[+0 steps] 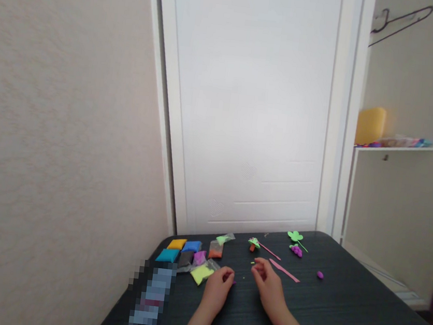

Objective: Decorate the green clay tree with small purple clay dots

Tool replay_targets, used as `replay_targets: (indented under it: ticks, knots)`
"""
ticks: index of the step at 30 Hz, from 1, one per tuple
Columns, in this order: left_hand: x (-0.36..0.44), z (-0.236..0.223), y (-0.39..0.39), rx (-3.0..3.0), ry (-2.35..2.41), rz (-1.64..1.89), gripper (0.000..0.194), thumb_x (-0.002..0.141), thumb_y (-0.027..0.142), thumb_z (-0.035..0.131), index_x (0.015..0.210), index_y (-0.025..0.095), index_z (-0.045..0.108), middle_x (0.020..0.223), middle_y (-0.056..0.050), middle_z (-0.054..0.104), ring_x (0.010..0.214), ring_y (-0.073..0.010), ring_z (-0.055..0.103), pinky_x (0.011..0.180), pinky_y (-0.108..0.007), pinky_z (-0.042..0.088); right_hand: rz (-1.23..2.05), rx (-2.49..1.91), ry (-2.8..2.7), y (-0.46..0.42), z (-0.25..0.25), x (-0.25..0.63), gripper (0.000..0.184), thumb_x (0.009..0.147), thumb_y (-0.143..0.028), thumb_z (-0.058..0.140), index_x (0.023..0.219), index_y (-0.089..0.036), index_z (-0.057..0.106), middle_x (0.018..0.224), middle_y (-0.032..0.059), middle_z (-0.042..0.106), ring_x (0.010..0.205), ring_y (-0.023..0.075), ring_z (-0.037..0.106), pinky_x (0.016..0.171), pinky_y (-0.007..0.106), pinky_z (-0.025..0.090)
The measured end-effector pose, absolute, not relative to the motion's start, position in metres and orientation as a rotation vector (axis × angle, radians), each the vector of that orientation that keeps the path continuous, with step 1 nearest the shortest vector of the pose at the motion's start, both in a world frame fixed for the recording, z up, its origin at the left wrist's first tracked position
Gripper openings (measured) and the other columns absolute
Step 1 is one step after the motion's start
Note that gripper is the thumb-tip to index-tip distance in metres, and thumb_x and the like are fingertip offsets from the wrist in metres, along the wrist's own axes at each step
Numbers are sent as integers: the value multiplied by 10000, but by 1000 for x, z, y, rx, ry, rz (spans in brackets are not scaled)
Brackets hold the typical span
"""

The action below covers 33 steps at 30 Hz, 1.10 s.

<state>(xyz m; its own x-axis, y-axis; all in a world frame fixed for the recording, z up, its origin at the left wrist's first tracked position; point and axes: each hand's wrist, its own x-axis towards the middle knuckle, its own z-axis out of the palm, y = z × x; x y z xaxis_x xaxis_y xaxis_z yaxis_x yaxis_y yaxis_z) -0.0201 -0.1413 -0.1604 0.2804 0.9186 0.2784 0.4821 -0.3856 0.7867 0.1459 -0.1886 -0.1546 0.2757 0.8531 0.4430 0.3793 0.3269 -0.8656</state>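
Note:
My left hand (218, 289) is closed, thumb and fingers pinched together, and a bit of purple clay (234, 282) shows at the fingertips. To its right, my right hand (268, 284) hovers over the table with curved fingers, thumb and forefinger apart, holding nothing I can see. A tiny yellow-green piece of clay (252, 262) lies just off its fingertips. Beyond that hand is a pink plastic clay knife (284, 270). A purple clay ball (320, 275) sits farther right. The bag of yellow clay (201, 273) is nearest my left hand.
Several clay bags, including blue (192, 246), teal (167, 255) and orange (215, 250), lie at the dark table's (339, 322) left. Toward the back are a green-topped clay figure (254, 243), a thin pink tool (270, 251), a green clover shape (294, 236) and a purple grape-like cluster (297, 251).

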Motion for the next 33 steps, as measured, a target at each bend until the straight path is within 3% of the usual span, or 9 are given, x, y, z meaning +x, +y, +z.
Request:
replay_targets:
  ticks: [5, 9, 15, 25, 33]
  knots:
    - [-21, -160, -142, 2020, 1262, 991, 222, 782, 301, 430, 829, 160, 595, 785, -20, 627, 724, -125, 574, 679, -246, 425, 443, -1267, -1312, -191, -153, 146, 249, 802, -364, 400, 959, -206, 511, 705, 9, 589, 656, 156, 562, 636, 285, 416]
    - [-20, -158, -143, 2057, 1257, 966, 242, 808, 321, 448, 847, 118, 573, 776, -31, 605, 720, -125, 559, 700, -307, 436, 410, -1260, -1309, -189, -154, 146, 249, 763, -347, 474, 960, -200, 513, 678, -3, 564, 609, 146, 539, 604, 282, 422]
    - [-18, -158, -143, 2071, 1262, 909, 265, 818, 340, 443, 892, 112, 557, 841, -42, 589, 779, -134, 554, 748, -348, 442, 400, -1258, -1333, -187, -157, 149, 279, 795, -324, 486, 1019, -157, 502, 846, 26, 592, 754, 132, 563, 729, 325, 448]
    - [-19, -156, -145, 2100, 1296, 898, 260, 818, 332, 447, 902, 111, 556, 852, -44, 587, 789, -137, 555, 753, -354, 445, 308, -1297, -1379, -192, -155, 150, 292, 848, -362, 403, 1001, -140, 514, 793, 15, 569, 669, 101, 545, 649, 300, 464]
    - [-17, -153, -147, 2098, 1324, 877, 255, 817, 326, 450, 903, 111, 557, 859, -45, 586, 790, -137, 555, 749, -351, 448, 272, -1313, -1435, -186, -159, 152, 240, 831, -322, 447, 961, -141, 539, 947, 47, 568, 846, 140, 548, 757, 353, 455]
